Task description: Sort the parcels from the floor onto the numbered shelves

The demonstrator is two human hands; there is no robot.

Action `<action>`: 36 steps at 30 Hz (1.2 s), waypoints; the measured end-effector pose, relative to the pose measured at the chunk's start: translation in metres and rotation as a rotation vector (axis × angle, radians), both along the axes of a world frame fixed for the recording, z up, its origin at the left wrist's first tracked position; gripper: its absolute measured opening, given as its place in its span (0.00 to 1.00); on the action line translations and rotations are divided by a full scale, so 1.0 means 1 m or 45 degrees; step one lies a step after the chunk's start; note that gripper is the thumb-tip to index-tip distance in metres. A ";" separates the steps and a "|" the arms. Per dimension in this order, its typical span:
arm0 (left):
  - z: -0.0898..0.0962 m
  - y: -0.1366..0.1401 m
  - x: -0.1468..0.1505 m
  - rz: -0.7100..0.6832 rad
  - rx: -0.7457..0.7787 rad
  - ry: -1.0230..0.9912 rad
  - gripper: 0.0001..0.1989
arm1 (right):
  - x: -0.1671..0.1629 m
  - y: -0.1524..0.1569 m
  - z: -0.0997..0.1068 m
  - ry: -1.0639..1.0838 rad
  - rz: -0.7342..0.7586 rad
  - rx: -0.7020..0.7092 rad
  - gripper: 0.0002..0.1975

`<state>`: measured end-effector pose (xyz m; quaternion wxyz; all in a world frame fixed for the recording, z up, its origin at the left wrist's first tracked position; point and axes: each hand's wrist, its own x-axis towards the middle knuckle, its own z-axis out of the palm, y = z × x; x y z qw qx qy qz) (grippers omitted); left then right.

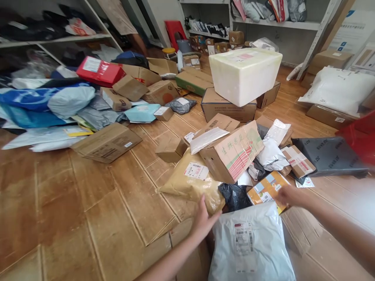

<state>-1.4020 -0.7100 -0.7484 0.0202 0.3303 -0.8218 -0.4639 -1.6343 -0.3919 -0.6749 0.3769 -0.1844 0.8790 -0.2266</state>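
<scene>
The wood-toned floor (73, 203), marked by pale seam lines, is bare at left front and crowded with parcels farther back and to the right. White shelving (293, 25) stands along the back wall, and a shelf unit (88, 38) at left bears dark bags. Between them are a red chair (173, 31), a yellow-topped stool (169, 50) and another person's bare arm (138, 43). A white foam box (243, 76) sits on cardboard cartons. In front, a pale plastic parcel (252, 242) lies nearest the viewer; the left hand (203, 220), thumb and fingers spread, is between it and a tan bag (181, 177). The right hand (288, 196), blurred, is at an orange box's (268, 189) right edge; I cannot tell whether it grips.
</scene>
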 end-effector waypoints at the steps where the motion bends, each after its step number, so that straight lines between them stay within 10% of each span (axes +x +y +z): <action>1: 0.011 0.000 -0.012 -0.012 -0.202 0.159 0.44 | -0.018 -0.021 0.004 0.136 0.055 0.029 0.18; 7: 0.048 0.025 -0.090 -0.818 -1.129 0.624 0.25 | -0.037 -0.124 -0.041 0.685 0.127 0.355 0.34; 9: 0.046 0.021 -0.111 -1.043 -1.318 0.580 0.22 | -0.043 -0.127 -0.053 0.716 0.127 0.386 0.26; 15: 0.027 -0.026 -0.121 -1.108 -1.599 0.626 0.19 | -0.095 -0.046 -0.042 0.839 -0.036 0.461 0.14; 18: 0.025 -0.051 -0.111 -1.051 -1.665 0.708 0.20 | -0.114 0.000 -0.040 0.998 -0.369 0.423 0.27; 22: 0.035 -0.098 -0.108 -1.043 -1.579 0.707 0.22 | -0.123 0.001 -0.044 0.844 -0.386 0.101 0.53; 29: 0.100 -0.163 -0.099 -0.553 -1.277 0.273 0.24 | -0.018 -0.068 -0.035 0.357 0.085 -0.255 0.22; 32: 0.101 -0.135 -0.068 -0.223 -1.196 0.232 0.23 | 0.058 -0.039 -0.040 0.443 0.429 -0.610 0.29; 36: 0.037 -0.041 0.011 0.042 -0.411 -0.029 0.35 | 0.141 0.047 -0.070 0.451 0.058 -0.672 0.24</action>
